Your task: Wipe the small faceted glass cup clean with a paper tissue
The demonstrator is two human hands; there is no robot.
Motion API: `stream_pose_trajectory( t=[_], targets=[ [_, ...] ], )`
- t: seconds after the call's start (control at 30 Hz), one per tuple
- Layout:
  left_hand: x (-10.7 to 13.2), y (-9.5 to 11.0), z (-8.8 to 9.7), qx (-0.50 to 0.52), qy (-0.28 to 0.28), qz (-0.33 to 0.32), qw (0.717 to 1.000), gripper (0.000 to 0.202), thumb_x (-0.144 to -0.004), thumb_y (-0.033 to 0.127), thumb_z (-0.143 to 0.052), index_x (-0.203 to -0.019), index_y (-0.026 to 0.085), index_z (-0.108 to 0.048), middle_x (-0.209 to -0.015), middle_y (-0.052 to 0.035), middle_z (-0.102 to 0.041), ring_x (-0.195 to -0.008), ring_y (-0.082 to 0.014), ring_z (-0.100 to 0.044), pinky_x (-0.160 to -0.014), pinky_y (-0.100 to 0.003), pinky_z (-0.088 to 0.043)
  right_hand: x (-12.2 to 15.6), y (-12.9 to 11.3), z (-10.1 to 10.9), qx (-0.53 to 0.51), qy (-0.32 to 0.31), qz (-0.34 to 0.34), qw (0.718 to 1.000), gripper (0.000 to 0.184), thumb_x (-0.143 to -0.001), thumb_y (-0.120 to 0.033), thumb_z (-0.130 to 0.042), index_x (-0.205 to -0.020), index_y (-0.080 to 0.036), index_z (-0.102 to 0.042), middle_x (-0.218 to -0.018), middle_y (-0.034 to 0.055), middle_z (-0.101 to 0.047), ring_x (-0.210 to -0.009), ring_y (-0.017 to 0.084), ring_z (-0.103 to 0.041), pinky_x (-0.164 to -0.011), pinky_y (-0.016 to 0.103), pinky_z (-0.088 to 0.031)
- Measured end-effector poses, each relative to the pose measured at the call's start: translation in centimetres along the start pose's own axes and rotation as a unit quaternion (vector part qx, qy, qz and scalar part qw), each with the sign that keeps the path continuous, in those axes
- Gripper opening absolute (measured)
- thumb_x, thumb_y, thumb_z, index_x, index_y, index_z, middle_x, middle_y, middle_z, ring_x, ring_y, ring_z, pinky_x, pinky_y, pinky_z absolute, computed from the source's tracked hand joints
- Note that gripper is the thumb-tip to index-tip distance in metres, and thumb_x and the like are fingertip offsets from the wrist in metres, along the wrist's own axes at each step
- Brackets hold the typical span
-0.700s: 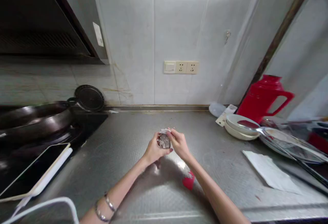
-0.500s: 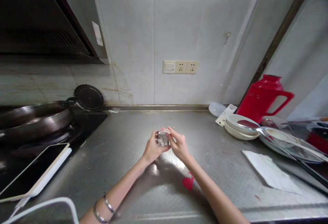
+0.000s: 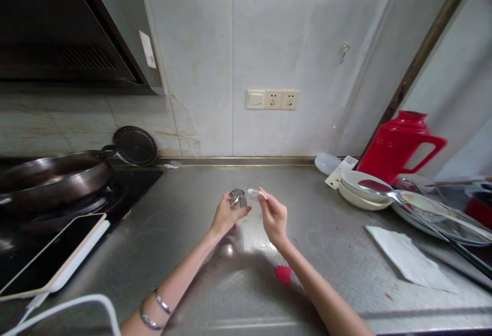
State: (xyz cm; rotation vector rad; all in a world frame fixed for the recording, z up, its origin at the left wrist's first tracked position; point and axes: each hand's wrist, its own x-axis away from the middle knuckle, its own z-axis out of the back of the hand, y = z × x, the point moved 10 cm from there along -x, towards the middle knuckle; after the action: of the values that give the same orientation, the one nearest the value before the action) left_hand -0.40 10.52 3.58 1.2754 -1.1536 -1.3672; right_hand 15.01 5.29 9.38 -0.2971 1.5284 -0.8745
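My left hand (image 3: 226,215) is closed around a small clear glass jar (image 3: 237,199), tilted above the steel counter. A little to its right, my right hand (image 3: 274,218) pinches a small white piece (image 3: 255,193) that looks like folded tissue; its exact kind is too small to tell. The white piece is apart from the jar. Beside my right forearm, a red piece with a jagged edge (image 3: 283,274) lies on the counter, partly hidden by the arm. A bit of red also shows just below my left hand.
A pan (image 3: 57,177) sits on the stove at left, near a phone (image 3: 49,254) with a white cable. At right are a red thermos jug (image 3: 397,146), stacked bowls (image 3: 363,203), a plate with utensils and a white paper towel (image 3: 409,259).
My hands have moved apart. The white piece has come away from the jar in my right hand, and the jar has shifted slightly left and up with my left hand.
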Motion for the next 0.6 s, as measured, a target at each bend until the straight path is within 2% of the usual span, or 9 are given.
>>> stream_pose_trajectory(
  t=[0.03, 0.1, 0.23, 0.33, 0.5, 0.6],
  targets=[
    [0.1, -0.1, -0.3, -0.005, -0.010, 0.003, 1.000, 0.053, -0.056, 0.034, -0.080, -0.095, 0.015, -0.050, -0.074, 0.0003, -0.061, -0.058, -0.0110, -0.058, -0.045, -0.018, -0.044, -0.1, 0.6, 0.5, -0.003, 0.026, -0.020, 0.999, 0.023, -0.089, -0.031, -0.051, -0.099, -0.025, -0.070, -0.096, 0.0029, -0.073, -0.103, 0.026, -0.065, -0.092, 0.042, -0.051],
    [0.5, -0.4, -1.1, -0.014, -0.039, 0.017, 0.999, 0.052, -0.057, 0.037, -0.079, -0.095, 0.015, -0.051, -0.073, 0.0008, -0.060, -0.053, -0.0100, -0.056, -0.039, -0.017, -0.040, -0.4, 1.5, 0.4, -0.017, 0.032, -0.040, 0.999, 0.023, -0.089, -0.032, -0.052, -0.099, -0.025, -0.071, -0.102, 0.0023, -0.072, -0.102, 0.025, -0.065, -0.097, 0.044, -0.047],
    [1.4, -0.4, -2.4, -0.015, -0.085, 0.039, 0.995, 0.050, -0.061, 0.038, -0.075, -0.099, 0.016, -0.050, -0.069, 0.0018, -0.056, -0.051, -0.0103, -0.053, -0.032, -0.015, -0.036, -0.3, 2.2, -1.7, -0.040, -0.053, -0.047, 0.997, 0.021, -0.087, -0.030, -0.054, -0.099, -0.027, -0.072, -0.101, 0.0000, -0.072, -0.100, 0.024, -0.066, -0.098, 0.044, -0.047],
    [1.7, 0.1, -2.7, -0.007, -0.094, 0.040, 0.995, 0.049, -0.064, 0.038, -0.072, -0.102, 0.015, -0.050, -0.069, 0.0013, -0.055, -0.052, -0.0105, -0.052, -0.030, -0.015, -0.037, -0.1, 1.7, -2.3, -0.041, -0.092, -0.027, 0.995, 0.023, -0.088, -0.027, -0.054, -0.104, -0.029, -0.070, -0.105, -0.0018, -0.071, -0.106, 0.023, -0.064, -0.103, 0.045, -0.043],
    [1.7, 0.1, -2.7, 0.014, -0.099, 0.049, 0.994, 0.053, -0.061, 0.042, -0.074, -0.101, 0.014, -0.053, -0.068, 0.0016, -0.055, -0.050, -0.0099, -0.051, -0.030, -0.015, -0.037, 0.0, -0.3, -2.2, -0.047, -0.113, 0.047, 0.991, 0.026, -0.090, -0.023, -0.050, -0.106, -0.029, -0.069, -0.105, -0.0013, -0.071, -0.101, 0.022, -0.066, -0.108, 0.049, -0.037],
    [1.6, 0.0, -2.6, 0.036, -0.097, 0.055, 0.993, 0.051, -0.060, 0.043, -0.075, -0.098, 0.015, -0.055, -0.064, 0.0028, -0.054, -0.047, -0.0085, -0.050, -0.032, -0.015, -0.036, 0.0, -1.0, -2.0, -0.053, -0.116, 0.058, 0.990, 0.025, -0.090, -0.023, -0.050, -0.105, -0.028, -0.070, -0.105, -0.0002, -0.071, -0.099, 0.022, -0.067, -0.106, 0.049, -0.038]
  ],
)
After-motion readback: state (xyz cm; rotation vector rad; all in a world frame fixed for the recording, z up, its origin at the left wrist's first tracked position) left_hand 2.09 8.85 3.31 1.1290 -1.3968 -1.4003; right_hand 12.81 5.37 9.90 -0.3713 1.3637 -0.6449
